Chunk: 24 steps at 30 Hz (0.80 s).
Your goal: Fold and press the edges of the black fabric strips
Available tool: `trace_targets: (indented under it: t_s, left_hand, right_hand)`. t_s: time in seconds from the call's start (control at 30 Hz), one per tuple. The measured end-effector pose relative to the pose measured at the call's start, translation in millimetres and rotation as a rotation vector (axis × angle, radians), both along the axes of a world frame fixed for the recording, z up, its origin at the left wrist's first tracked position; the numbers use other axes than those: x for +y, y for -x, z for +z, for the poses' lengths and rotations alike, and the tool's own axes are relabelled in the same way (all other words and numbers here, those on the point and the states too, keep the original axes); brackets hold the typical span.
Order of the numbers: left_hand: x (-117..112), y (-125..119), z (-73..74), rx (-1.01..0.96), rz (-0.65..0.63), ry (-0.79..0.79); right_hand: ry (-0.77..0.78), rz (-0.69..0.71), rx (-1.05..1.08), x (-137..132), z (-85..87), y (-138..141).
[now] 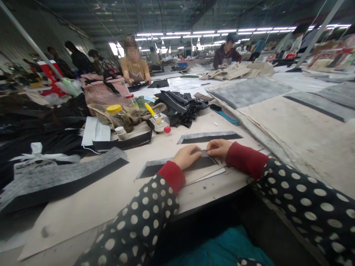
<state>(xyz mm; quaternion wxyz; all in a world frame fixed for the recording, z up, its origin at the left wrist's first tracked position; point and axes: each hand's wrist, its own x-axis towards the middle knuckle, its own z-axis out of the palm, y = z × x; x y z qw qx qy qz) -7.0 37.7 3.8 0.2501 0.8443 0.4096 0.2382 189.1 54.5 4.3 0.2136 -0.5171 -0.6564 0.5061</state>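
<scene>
A dark fabric strip with a grey upper band [152,169] lies on the table in front of me. My left hand [188,156] rests on its middle part, fingers bent toward the upper edge. At the strip's right end, my right hand [217,149] pinches the edge between thumb and fingertips. Under the strip is a pale card or paper piece [206,176], partly covered. Just beyond my hands lies a similar grey and black strip [209,137], untouched.
Larger grey-black strips [69,177] lie at left. Farther back are a yellow-lidded jar [119,116], a bottle with a yellow brush [159,120], a pile of black pieces [180,105] and a pink bag [105,90]. Stacked sheets [299,129] cover the right. Co-workers stand across the table.
</scene>
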Motion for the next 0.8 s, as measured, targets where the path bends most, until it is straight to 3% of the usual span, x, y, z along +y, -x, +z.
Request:
trace_targets:
  t_s: [0.2, 0.43, 0.67, 0.8]
  left_hand:
    - [2, 4, 0.3, -0.077, -0.038, 0.038]
    - [0, -1, -2.5, -0.019, 0.057, 0.014]
    - [4, 4, -0.1, 0.062, 0.042, -0.073]
    - [4, 5, -0.6, 0.094, 0.087, -0.117]
  right_hand:
    - [0.039, -0.032, 0.019, -1, 5.0, 1]
    - [0.045, 0.038, -0.066, 6, 13.6, 3]
    - [-0.253, 0.035, -0.272, 9, 2.1, 2]
    - [-0.337, 0.054, -0.375, 6, 3.6, 3]
